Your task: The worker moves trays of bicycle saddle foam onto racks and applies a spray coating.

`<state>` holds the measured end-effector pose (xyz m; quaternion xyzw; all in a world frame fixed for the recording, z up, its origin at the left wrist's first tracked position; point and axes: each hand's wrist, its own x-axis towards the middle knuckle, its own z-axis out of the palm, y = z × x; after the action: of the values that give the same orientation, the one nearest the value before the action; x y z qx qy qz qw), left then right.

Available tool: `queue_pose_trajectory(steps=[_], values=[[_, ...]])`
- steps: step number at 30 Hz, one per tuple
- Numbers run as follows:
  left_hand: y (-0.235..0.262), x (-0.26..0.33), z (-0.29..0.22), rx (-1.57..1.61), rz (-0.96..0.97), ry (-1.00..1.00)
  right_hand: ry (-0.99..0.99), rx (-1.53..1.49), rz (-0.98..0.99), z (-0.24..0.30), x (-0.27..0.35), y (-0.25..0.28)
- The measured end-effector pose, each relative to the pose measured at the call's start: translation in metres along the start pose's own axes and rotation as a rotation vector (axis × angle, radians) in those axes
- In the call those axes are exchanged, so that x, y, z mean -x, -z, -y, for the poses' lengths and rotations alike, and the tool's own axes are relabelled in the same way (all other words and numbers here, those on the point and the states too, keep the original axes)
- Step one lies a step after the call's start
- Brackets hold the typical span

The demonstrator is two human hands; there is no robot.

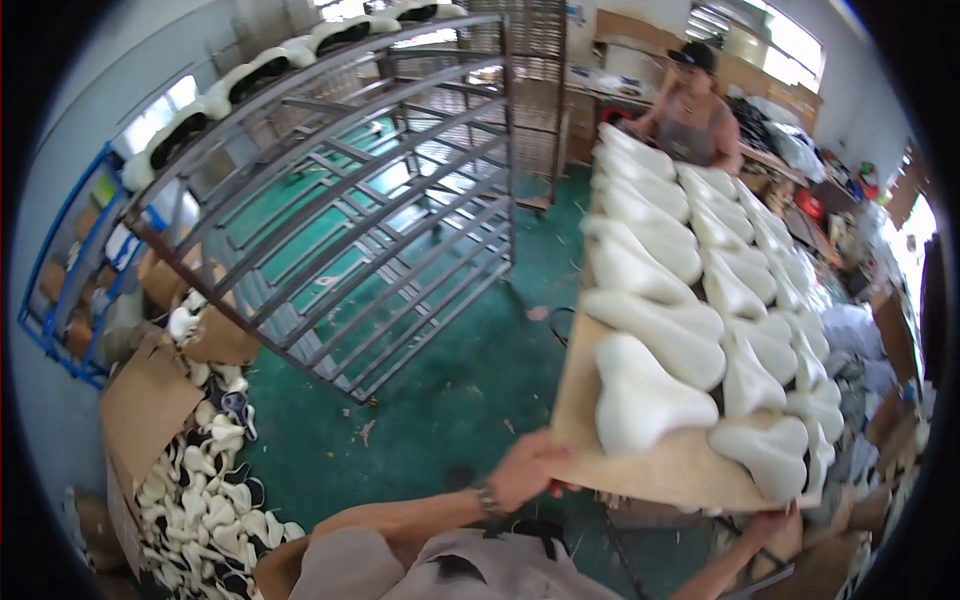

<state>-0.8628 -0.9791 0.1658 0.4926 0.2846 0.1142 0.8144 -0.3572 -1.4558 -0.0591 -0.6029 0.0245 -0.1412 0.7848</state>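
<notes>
I am clamping the board point(640, 480) ahead-right with my left hand point(530, 468), my right hand point(773, 524) meeting its near edge — grip hidden — and uneven support is risking its white seats point(650, 395) sliding off.

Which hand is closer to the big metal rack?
Left. The left hand holds the board by its near left corner, across some floor from the rack. The right hand is farther off, at the near right corner.
</notes>
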Motion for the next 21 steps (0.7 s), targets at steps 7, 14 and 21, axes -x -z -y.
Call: queue_pose_trajectory(steps=[7, 14, 21], values=[[0.053, 0.175, -0.138, -0.194, -0.141, -0.274, -0.427, -0.615, 0.369, 0.086, 0.122, -0.089], [0.132, 0.285, -0.192, -0.268, -0.423, -0.443, -0.547, -0.748, 0.661, 0.154, 0.225, -0.158], [0.243, 0.339, -0.15, -0.171, -0.703, -0.546, -0.537, -0.666, 0.786, 0.184, 0.282, -0.203]])
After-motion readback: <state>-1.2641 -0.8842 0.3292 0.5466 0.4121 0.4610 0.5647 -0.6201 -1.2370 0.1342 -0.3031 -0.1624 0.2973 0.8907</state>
